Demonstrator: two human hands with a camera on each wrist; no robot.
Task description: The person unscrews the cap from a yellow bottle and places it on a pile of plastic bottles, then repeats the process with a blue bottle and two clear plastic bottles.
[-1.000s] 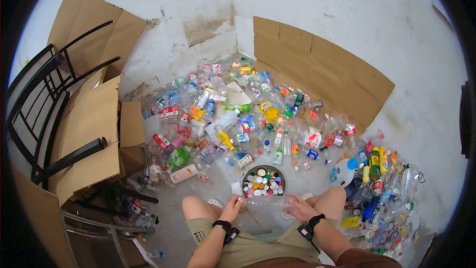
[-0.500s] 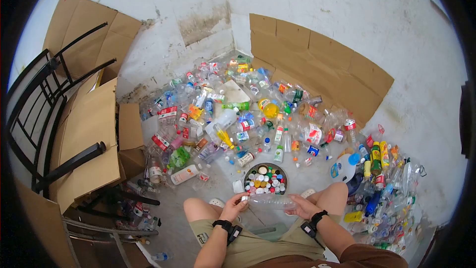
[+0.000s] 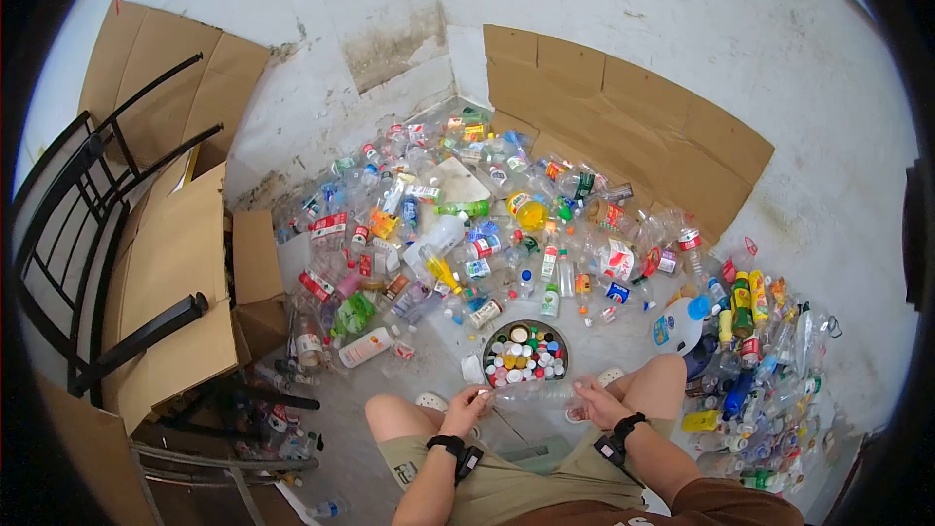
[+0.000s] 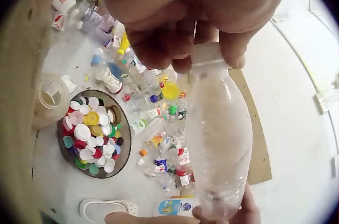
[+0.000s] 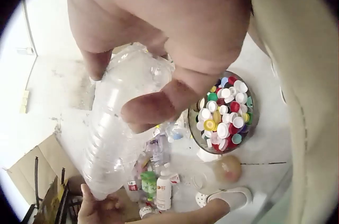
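Note:
A clear plastic bottle (image 3: 531, 395) lies crosswise between both hands, above the lap and just in front of a bowl of caps. My left hand (image 3: 466, 411) pinches the whitish cap (image 4: 207, 55) at its neck end between thumb and fingers. At the base end, my right hand (image 3: 602, 403) grips the bottle, thumb on one side and fingers on the other. No label shows on the ribbed, see-through body. The round bowl (image 4: 126, 142) beyond the bottle holds several loose caps in white, red, yellow and green.
A large heap of empty bottles (image 3: 458, 234) spreads to the back wall, with another pile (image 3: 750, 390) at the right. A big jug with a blue cap (image 3: 677, 326) stands near the right knee. Cardboard (image 3: 623, 117) leans on the wall; a black metal frame (image 3: 146, 331) is at left.
The head view has shifted slightly, so the bowl and bottle appear a little further right. Both hands keep hold of the bottle, with the left fingers moving slightly at the cap.

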